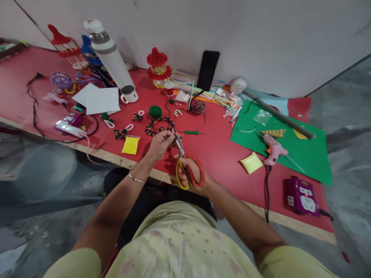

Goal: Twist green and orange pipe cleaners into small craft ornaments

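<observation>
Left hand (160,144): drawn into a tight pinch, thumb against fingers, right by the tips of the scissors (180,147); too small there to tell whether gripping anything.
Right hand (188,170): curled round the handles of the scissors, with fingers through the loops, one red and one yellow.
Scissors: held over the front part of the red desk (220,154), pointing away from the body and toward the left hand; cannot tell how far apart at the blades.
Braided ring (148,128): lying on the desk just beyond the left hand, woven in dark and bright colours.
Green-handled tool (191,132): lying just beyond the scissors, pointing rightward.
Yarn: gathered in a green ball (155,112) behind the braided ring and a multicoloured ball (198,107) farther right.
Yellow packet (131,144): flat on the desk, left of the left hand.
Glue gun (274,152): pink, resting on a green sheet (307,154) at the right.
Back of desk: lined with a white bottle (113,58), a mug (130,95), a red ornament (158,58) and a phone (208,70) propped up.
</observation>
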Available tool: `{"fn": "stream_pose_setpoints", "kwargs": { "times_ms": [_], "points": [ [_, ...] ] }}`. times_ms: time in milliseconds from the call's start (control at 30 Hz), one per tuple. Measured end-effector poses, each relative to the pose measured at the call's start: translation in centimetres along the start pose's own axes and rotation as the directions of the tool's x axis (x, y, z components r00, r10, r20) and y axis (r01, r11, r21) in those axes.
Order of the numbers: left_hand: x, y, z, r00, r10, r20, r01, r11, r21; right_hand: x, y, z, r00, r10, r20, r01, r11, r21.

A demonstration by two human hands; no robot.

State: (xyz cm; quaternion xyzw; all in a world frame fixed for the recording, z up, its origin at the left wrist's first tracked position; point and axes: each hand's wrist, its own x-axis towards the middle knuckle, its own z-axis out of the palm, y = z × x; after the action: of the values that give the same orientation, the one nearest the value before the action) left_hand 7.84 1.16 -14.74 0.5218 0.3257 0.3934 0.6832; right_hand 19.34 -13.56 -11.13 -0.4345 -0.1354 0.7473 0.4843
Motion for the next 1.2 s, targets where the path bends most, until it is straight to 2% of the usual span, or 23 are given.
{"fn": "stream_pose_setpoints", "kwargs": {
  "times_ms": [200,367,500,667,833,933,1000,1067,1100,1133,1167,1200],
  "points": [
    [-0.1,0.6,0.3,1.0,0.004,0.02,-0.004,1.0,0.006,-0.1,0.0,-0.2,1.0,-0.01,-0.01,0.009,0.999,-0.045],
    [-0.2,0.8,0.3,1.0,-0.009,0.021,0.009,1.0,0.028,-0.1,-0.2,0.0,1.0,-0.012,0.008,0.012,1.0,0.022],
    [-0.1,0.8,0.2,0.999,0.015,0.036,-0.016,0.999,0.042,-0.2,-0.3,-0.3,1.0,-0.013,-0.002,0.013,0.999,-0.052],
    [-0.1,0.7,0.2,0.999,0.008,0.042,-0.01,0.999,0.044,-0.2,-0.3,-0.5,1.0,-0.024,0.007,0.024,1.0,-0.006],
    [-0.3,0.7,0.1,0.999,-0.005,0.044,0.003,0.999,0.051,-0.2,-0.3,-0.3,1.0,0.003,-0.004,-0.004,0.997,-0.075],
    [-0.4,0.6,0.1,1.0,-0.011,0.029,0.01,0.999,0.052,-0.4,-0.4,-0.1,1.0,-0.029,0.0,0.029,0.996,-0.08],
    [-0.4,0.6,0.0,1.0,-0.015,0.027,0.014,0.999,0.036,-0.9,-1.0,-0.4,0.998,-0.056,0.001,0.056,0.984,-0.172],
    [-0.3,0.5,-0.2,0.999,-0.02,0.043,0.019,0.999,0.025,-1.6,-2.3,-1.3,0.987,-0.156,-0.04,0.131,0.922,-0.363],
    [-0.2,0.5,-0.2,0.998,-0.025,0.054,0.023,0.999,0.037,-2.0,-3.2,-2.0,0.96,-0.262,-0.099,0.177,0.842,-0.51],
    [-0.1,0.4,-0.3,0.997,-0.033,0.065,0.029,0.998,0.063,-2.4,-4.1,-2.8,0.915,-0.376,-0.148,0.183,0.711,-0.679],
    [0.2,0.4,-0.3,0.997,-0.039,0.069,0.032,0.994,0.104,-2.7,-5.0,-3.7,0.843,-0.503,-0.189,0.129,0.531,-0.838],
    [0.4,0.3,-0.4,0.997,-0.035,0.065,0.024,0.987,0.158,-3.0,-5.8,-4.6,0.765,-0.602,-0.229,-0.021,0.331,-0.943]
  ]
}}
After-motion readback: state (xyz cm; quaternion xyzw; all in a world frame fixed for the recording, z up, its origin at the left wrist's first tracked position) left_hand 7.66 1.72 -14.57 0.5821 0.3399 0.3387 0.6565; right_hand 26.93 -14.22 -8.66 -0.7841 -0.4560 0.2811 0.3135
